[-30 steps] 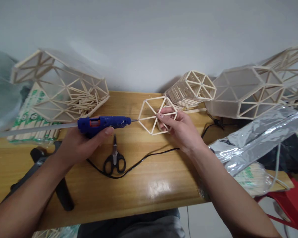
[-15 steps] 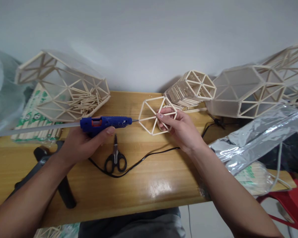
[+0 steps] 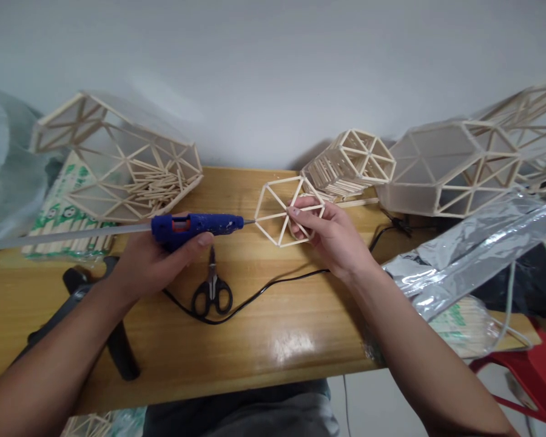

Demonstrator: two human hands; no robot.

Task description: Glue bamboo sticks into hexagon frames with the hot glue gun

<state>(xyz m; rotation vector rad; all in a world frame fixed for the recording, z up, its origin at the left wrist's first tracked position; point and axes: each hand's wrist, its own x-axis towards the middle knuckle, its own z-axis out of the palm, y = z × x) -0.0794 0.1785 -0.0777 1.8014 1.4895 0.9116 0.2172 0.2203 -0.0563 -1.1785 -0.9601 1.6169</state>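
My left hand [image 3: 157, 261] is closed round a blue glue gun [image 3: 209, 224], with a long pale glue stick [image 3: 86, 233] jutting from its back end. The nozzle points right and meets, or nearly meets, the left corner of a wooden stick frame [image 3: 270, 216]. This frame is a flat polygon with spokes running to its middle. My right hand [image 3: 332, 233] pinches it at the hub and right side, thumb in front; some fingers are hidden behind the sticks. Below the glue gun lie black-handled scissors [image 3: 212, 291] on the wooden table [image 3: 255, 358].
At the back left, an open stick frame box [image 3: 155, 145] holds loose short sticks [image 3: 164, 185]. A stack of polygon frames [image 3: 350, 161] and a larger panelled one [image 3: 450, 164] stand back right. A black cord [image 3: 273, 284] crosses the table. Silvery plastic packaging [image 3: 473, 249] lies right.
The glue gun and my left hand have shifted very slightly to the right. My right hand and the stick frame stay almost still.
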